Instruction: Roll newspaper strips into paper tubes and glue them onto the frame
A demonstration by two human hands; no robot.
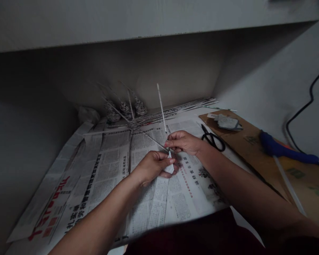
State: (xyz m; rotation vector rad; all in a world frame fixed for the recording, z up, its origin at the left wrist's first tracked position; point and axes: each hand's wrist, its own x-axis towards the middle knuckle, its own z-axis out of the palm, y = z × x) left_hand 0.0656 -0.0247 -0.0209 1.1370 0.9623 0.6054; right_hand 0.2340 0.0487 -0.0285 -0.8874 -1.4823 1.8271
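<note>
My left hand [156,163] is closed around a whitish printed paper strip [170,167], its wide lower end showing below the thumb. Just above it, my right hand [184,142] pinches the lower end of a thin rolled paper stick [161,106] that points up and away from me. Another paper stick [151,137] runs from the hands to a small woven paper centre [133,125], from which several sticks fan out. The fingers hide where stick and strip meet.
Sheets of newspaper [108,170] cover the table. Three woven paper cones [124,109] and a bundle of paper sticks [186,108] lie at the back. Black scissors [214,140], cardboard [276,170] and a blue glue gun [284,148] are at right. A shelf [138,21] overhangs.
</note>
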